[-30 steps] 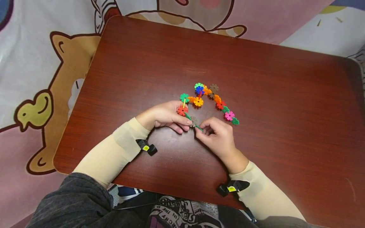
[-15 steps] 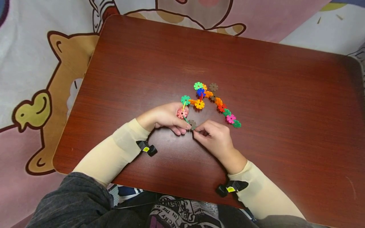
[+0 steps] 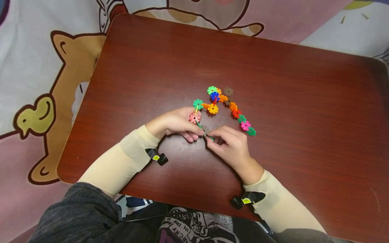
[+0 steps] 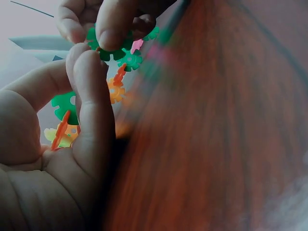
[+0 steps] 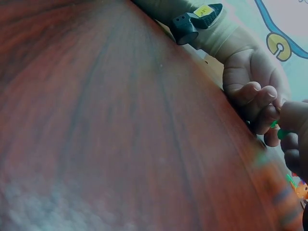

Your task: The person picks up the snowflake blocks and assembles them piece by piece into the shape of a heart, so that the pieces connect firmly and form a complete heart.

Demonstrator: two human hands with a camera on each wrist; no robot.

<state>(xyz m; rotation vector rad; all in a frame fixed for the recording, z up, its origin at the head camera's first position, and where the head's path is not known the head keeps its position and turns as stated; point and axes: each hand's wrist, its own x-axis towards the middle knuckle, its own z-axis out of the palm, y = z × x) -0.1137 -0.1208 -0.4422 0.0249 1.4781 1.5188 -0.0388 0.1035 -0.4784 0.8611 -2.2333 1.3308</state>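
Observation:
My left hand (image 3: 182,124) pinches a grey-brown notched snowflake disc (image 3: 205,129) between thumb and fingers. It belongs to a chain of interlocking plastic discs. Between thumb and forefinger, my right hand (image 3: 229,141) pinches a green snowflake disc (image 4: 114,52) at the grey-brown one's edge; whether the two are slotted together is hidden by the fingertips. Up along the left hand, the chain goes on through a red-pink disc (image 3: 194,118), a yellow disc seen edge-on and a teal-green disc (image 3: 198,104).
Beyond the hands the linked discs bend past a yellow disc (image 3: 212,109), a blue disc (image 3: 214,96) and a brown disc (image 3: 228,91), then down to a pink disc (image 3: 245,126) and a green end. A dark red wooden table (image 3: 288,111) lies beneath; cartoon-printed cloth surrounds it.
Both hands stay close together and shift only slightly. The green disc at the right fingertips, hardly visible half a second ago, shows again. The chain sways a little with the hands.

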